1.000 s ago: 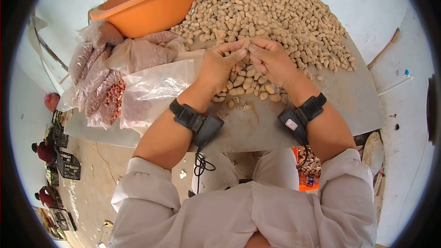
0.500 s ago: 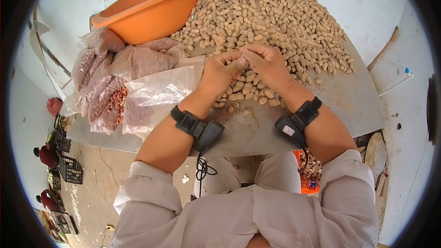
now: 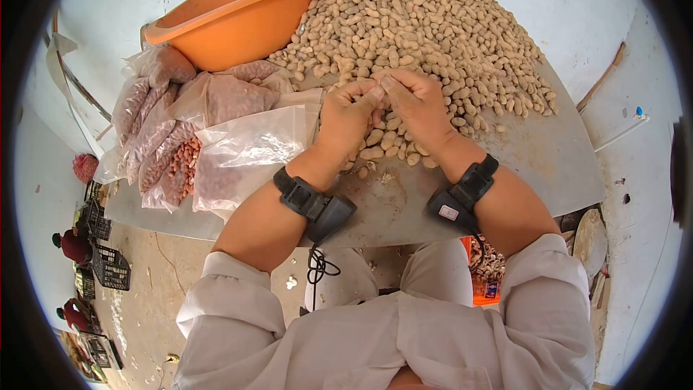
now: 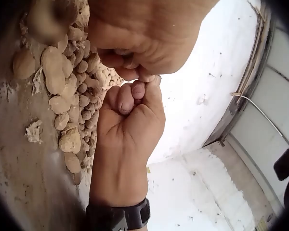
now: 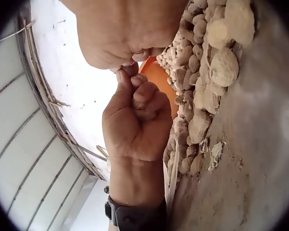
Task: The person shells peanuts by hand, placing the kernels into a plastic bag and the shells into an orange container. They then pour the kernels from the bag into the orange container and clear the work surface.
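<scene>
Both hands meet over the near edge of a heap of unshelled peanuts [image 3: 426, 22], thumbs and fingertips brought together. My left hand [image 3: 345, 117] pinches a peanut, its fingers curled in toward the palm. Against it, my right hand [image 3: 420, 110] pinches at the same spot with thumb and forefinger. The peanut is almost wholly hidden behind the fingertips in all views. Below the hands lies a small group of loose peanuts [image 3: 390, 143], which the left wrist view shows as larger peanuts [image 4: 53, 70] beside a bit of broken shell [image 4: 34, 131].
An orange basin [image 3: 234, 36] leans at the back left. Clear plastic bags of red kernels [image 3: 238, 97] lie on the grey table [image 3: 534, 166], with a flatter plastic bag [image 3: 253, 137] beside my left forearm. An orange container of shells [image 3: 487, 267] stands below the table edge.
A peanut showed between the thumbs a second ago; the fingers now cover it. The hands have stayed together, while both wrists have turned slightly. The head view has shifted a little.
</scene>
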